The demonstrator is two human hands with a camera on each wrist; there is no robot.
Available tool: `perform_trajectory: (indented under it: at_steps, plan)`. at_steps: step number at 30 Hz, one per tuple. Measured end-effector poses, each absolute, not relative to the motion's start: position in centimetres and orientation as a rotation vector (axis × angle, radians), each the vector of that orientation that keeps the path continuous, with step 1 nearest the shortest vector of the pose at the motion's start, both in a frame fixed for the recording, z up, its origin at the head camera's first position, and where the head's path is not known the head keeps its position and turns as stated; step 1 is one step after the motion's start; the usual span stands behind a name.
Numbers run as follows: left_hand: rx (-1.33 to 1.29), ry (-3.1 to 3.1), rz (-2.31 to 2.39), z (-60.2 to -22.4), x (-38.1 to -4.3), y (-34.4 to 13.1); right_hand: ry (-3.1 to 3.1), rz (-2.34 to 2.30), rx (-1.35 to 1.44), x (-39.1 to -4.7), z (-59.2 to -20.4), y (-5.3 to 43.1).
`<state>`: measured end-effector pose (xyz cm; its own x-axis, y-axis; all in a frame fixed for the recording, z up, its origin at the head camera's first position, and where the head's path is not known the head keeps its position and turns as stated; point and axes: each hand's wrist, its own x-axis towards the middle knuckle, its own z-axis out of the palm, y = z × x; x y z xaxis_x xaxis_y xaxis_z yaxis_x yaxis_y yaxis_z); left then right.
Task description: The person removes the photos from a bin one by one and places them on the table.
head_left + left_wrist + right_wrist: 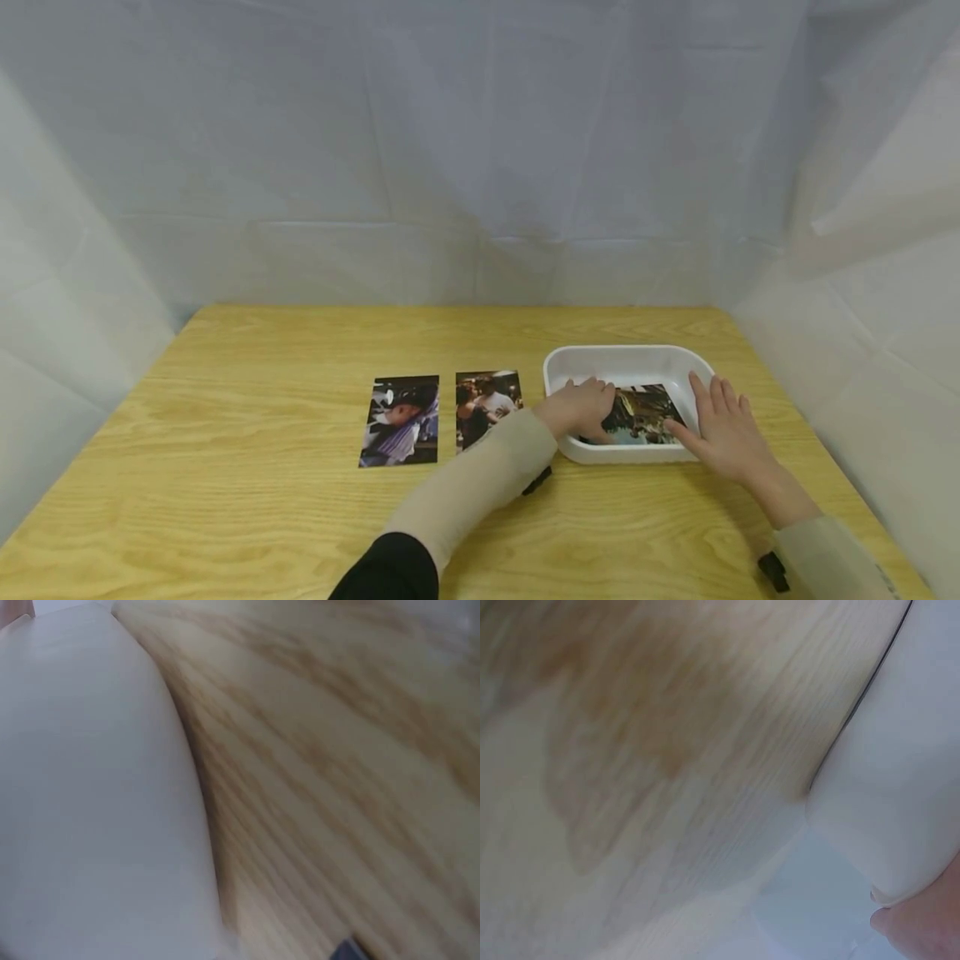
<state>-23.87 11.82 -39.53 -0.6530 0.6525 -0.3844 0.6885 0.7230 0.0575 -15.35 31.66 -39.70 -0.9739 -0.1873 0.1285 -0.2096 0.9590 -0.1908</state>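
Observation:
A white rectangular tray (626,452) with rounded corners stands on the right part of the table. Inside it lies a photo print (643,412) showing a dark scene, partly covered by my left hand (577,408). That hand reaches over the tray's left side, fingers extended, fingertips at the photo's left edge. At the opposite side, my right hand (723,429) has its fingers spread along the right rim, the thumb pointing inward over the photo's corner. The right wrist view catches only a little of the right hand (930,919), against a white surface.
Left of the tray, two more photo prints lie side by side on the wooden table (247,433): one with purple stripes (401,421), another of people (487,404), overlapped by the left sleeve (480,475). White sheeting (450,167) encloses the back and sides.

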Motion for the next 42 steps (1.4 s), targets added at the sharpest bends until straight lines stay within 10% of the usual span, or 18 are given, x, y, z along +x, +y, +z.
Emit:
perform_trajectory:
  at_steps: [30,42]
  plan:
    - [1.124,2.800,-0.219,-39.2,-23.4,11.3,-2.997,0.322,0.305,-15.4,-39.9,31.7]
    - [1.146,2.909,0.418,-38.8,-24.3,10.7,-3.000,0.330,0.307,-15.3,-39.8,31.7]
